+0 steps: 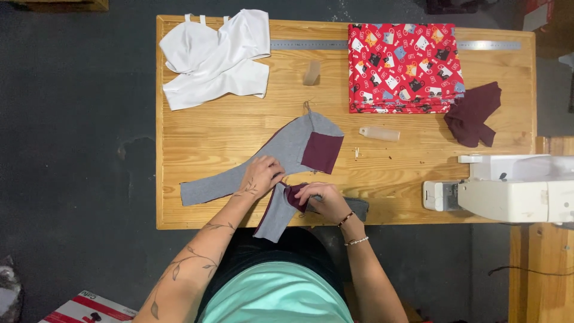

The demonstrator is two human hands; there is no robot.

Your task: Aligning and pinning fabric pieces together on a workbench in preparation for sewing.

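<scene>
A long grey fabric piece (281,149) with a maroon patch (321,152) lies across the middle of the wooden table (197,128). My left hand (260,175) presses down on the grey fabric near its lower edge. A second, smaller grey piece with maroon lining (276,212) hangs over the table's front edge. My right hand (320,197) pinches its maroon edge, fingers closed on the cloth.
White fabric (212,57) lies at the back left, a folded red printed cloth (403,66) at the back right, a maroon scrap (475,113) beside it. A metal ruler (308,44) runs along the back. A small bottle (379,133) and a white sewing machine (508,191) sit to the right.
</scene>
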